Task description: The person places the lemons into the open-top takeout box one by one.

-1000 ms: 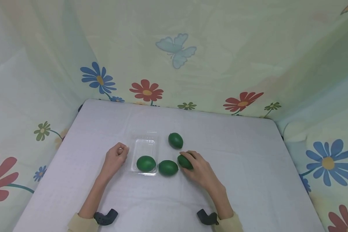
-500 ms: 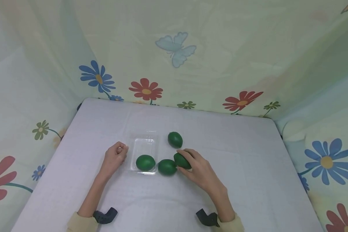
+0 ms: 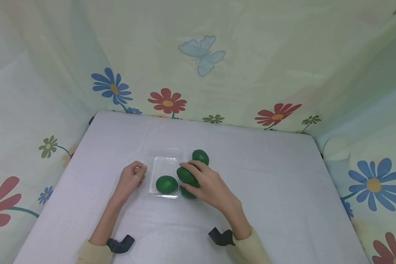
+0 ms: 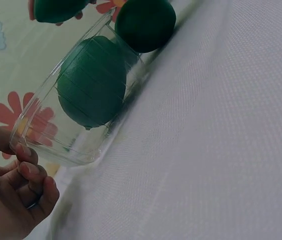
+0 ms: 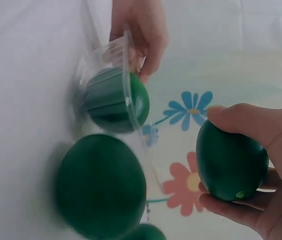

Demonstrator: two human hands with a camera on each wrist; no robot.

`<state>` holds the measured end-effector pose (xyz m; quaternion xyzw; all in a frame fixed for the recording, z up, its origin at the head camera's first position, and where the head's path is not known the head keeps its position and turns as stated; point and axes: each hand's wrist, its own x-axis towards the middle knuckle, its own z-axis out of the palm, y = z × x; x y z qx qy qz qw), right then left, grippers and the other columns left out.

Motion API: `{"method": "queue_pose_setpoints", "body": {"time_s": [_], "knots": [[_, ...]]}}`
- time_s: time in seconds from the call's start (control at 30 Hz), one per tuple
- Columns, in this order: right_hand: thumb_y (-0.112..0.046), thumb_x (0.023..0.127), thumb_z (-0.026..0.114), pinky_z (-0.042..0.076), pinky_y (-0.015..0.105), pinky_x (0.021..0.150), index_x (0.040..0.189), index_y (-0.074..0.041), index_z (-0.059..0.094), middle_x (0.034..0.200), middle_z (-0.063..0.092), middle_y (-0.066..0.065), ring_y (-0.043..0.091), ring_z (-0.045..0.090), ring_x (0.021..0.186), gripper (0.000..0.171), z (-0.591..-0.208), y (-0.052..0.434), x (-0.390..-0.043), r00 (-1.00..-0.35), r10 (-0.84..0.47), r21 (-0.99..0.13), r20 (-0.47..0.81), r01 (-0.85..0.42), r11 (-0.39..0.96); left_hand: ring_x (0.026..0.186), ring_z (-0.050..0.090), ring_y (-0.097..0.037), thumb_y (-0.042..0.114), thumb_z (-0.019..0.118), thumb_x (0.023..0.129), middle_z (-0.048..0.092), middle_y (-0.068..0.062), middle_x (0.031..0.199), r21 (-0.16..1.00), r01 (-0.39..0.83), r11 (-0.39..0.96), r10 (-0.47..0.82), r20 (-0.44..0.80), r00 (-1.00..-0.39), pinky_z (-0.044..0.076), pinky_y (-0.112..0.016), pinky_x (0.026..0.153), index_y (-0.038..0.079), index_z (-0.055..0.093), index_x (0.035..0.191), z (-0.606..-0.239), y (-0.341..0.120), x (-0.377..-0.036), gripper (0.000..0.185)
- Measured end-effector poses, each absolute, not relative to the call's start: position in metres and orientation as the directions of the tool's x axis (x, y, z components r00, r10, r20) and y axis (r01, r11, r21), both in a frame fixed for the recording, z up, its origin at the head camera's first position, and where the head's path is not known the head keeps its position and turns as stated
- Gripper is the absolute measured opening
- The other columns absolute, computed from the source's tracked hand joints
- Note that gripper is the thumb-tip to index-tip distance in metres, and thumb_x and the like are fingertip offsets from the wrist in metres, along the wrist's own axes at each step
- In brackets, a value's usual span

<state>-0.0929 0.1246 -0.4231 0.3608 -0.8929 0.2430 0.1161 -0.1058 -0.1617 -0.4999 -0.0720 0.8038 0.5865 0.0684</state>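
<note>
My right hand (image 3: 214, 189) grips a green lime (image 3: 186, 176) between thumb and fingers, raised over the right rim of a clear plastic container (image 3: 158, 167). Inside that container, at its near end, lies another lime (image 3: 166, 184). With its thumb and forefinger, my left hand (image 4: 16, 185) pinches the container's left rim, its other fingers curled. Just outside the right wall, a third lime (image 5: 101, 185) rests on the table, partly hidden by my right hand in the head view. Farther back stands one more lime (image 3: 200, 156), its lower part covered by my right hand.
A white cloth covers the table (image 3: 277, 183). Flower-printed curtains (image 3: 237, 73) hang behind it and at both sides. A dark curved piece (image 3: 120, 244) sits at my left wrist and a similar dark piece (image 3: 222, 237) at my right.
My right hand has lifted the lime off the table and carried it left, over the neighbouring lime to the container's edge. My left hand has stayed at the left rim.
</note>
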Motion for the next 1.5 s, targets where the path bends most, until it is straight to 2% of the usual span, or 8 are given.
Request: {"method": "queue_pose_setpoints", "body": {"time_s": [0.2,0.5,0.73,1.07,1.23,1.5], "knots": [[-0.027,0.087,0.085,0.060,0.034,0.089,0.138,-0.014,0.062,0.130,0.065,0.010,0.022,0.068,0.111,0.058,-0.421,0.104,-0.111,-0.716,-0.617,-0.371,0.325,-0.697,0.614,0.060,0.050,-0.013,0.022,0.055,0.106,0.055,0.001,0.064,0.932,-0.199,0.304,-0.037,-0.197,-0.980,0.044,-0.024,0.058,-0.003,0.060,0.108,-0.499,-0.161,-0.106,0.026],[-0.034,0.094,0.077,0.059,0.036,0.088,0.145,-0.017,0.057,0.132,0.063,0.011,0.022,0.068,0.109,0.058,-0.435,0.073,-0.135,-0.742,-0.652,-0.354,0.158,-0.659,0.664,0.059,0.048,-0.013,0.023,0.055,0.106,0.053,0.001,0.062,0.939,-0.199,0.281,-0.022,-0.201,-0.979,0.043,-0.023,0.057,-0.003,0.059,0.108,-0.498,-0.161,-0.106,0.026],[-0.037,0.097,0.072,0.059,0.031,0.084,0.144,-0.018,0.057,0.129,0.065,0.008,0.017,0.068,0.103,0.053,-0.444,0.056,-0.143,-0.741,-0.669,-0.309,0.065,-0.652,0.692,0.058,0.048,-0.011,0.022,0.055,0.107,0.053,0.002,0.062,0.943,-0.189,0.273,-0.007,-0.194,-0.981,0.042,-0.022,0.055,-0.003,0.059,0.108,-0.499,-0.160,-0.107,0.026],[-0.040,0.099,0.069,0.058,0.031,0.082,0.144,-0.016,0.057,0.122,0.066,0.007,0.016,0.065,0.096,0.052,-0.449,0.047,-0.152,-0.759,-0.650,-0.283,-0.051,-0.613,0.738,0.055,0.045,-0.012,0.022,0.054,0.107,0.051,0.003,0.059,0.934,-0.192,0.303,-0.012,-0.197,-0.980,0.039,-0.023,0.053,-0.002,0.059,0.108,-0.499,-0.161,-0.106,0.024],[-0.042,0.100,0.067,0.058,0.033,0.086,0.143,-0.018,0.059,0.124,0.066,0.006,0.016,0.066,0.100,0.050,-0.451,0.046,-0.154,-0.756,-0.649,-0.278,-0.087,-0.607,0.744,0.055,0.046,-0.012,0.021,0.054,0.107,0.051,0.004,0.059,0.930,-0.192,0.314,-0.017,-0.197,-0.980,0.040,-0.023,0.053,-0.002,0.059,0.108,-0.497,-0.161,-0.107,0.023],[-0.036,0.103,0.063,0.058,0.036,0.092,0.139,-0.017,0.065,0.132,0.067,0.008,0.021,0.067,0.116,0.041,-0.456,0.045,-0.156,-0.731,-0.678,-0.274,-0.079,-0.638,0.720,0.055,0.045,-0.011,0.022,0.054,0.107,0.051,0.005,0.059,0.931,-0.195,0.309,-0.025,-0.197,-0.980,0.040,-0.023,0.053,-0.002,0.060,0.108,-0.498,-0.161,-0.107,0.024]]}}
